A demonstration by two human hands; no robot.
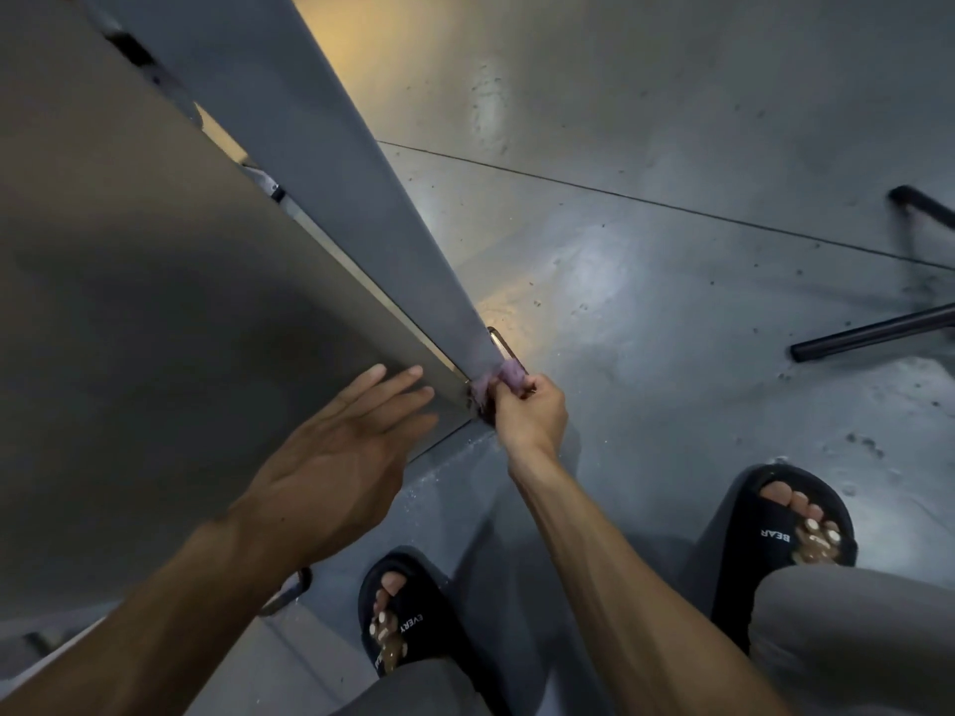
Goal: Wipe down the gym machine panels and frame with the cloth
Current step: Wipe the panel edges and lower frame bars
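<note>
My right hand (529, 413) pinches the cloth (504, 379) at the post (362, 198) base, left hand (341, 457) flat on the panel (155, 302); cloth may snag on the bracket (498, 343).

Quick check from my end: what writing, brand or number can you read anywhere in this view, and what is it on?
"BEAR" in white letters on the strap of the black slipper on the right foot.
"EVERY" in white letters on the strap of the black slipper on the left foot.
No readable text on the gym machine panel, the frame post, the cloth or the floor.
</note>
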